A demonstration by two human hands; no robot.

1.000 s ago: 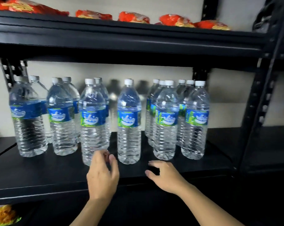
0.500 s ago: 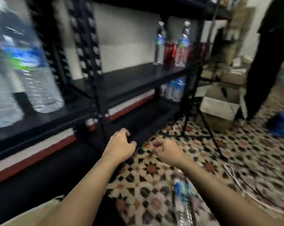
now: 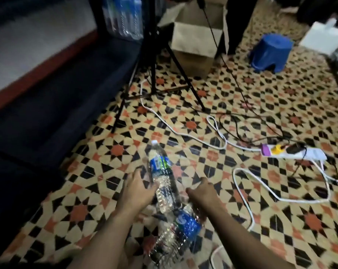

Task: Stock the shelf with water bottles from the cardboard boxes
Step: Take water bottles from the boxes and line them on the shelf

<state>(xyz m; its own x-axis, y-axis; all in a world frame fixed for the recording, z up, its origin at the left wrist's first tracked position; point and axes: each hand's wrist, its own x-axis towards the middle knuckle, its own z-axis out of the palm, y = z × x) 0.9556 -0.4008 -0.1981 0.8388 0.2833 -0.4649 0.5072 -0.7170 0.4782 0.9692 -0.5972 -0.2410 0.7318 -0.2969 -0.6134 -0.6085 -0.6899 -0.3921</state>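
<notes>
The floor (image 3: 241, 90) is tiled in a repeating star pattern of cream, black and orange. A black shelf (image 3: 71, 90) runs along the left edge, and a pack of bottles (image 3: 123, 16), blurred, stands at its far end. A black tripod (image 3: 154, 74) stands beside the shelf, with an open cardboard box (image 3: 197, 39) just behind it. A blue stool (image 3: 270, 53) stands well to the right of the box. A white cable (image 3: 183, 133) loops across the tiles to a power strip (image 3: 294, 151) on the right. Two water bottles lie on the floor between my forearms. The far bottle (image 3: 160, 167) points its white cap away from me. The near bottle (image 3: 183, 228) lies just behind it, blue label up. My left hand (image 3: 139, 188) lies against the left side of the far bottle with the thumb on it; blur prevents me from telling whether the grip is closed. My right hand (image 3: 201, 193) has its fingers curled beside the far bottle; I cannot tell whether it holds anything. Half a second ago the view ran along the shelf rows and both hands hung empty above the tiles; now the view points down at the floor and both hands are at the bottles.
</notes>
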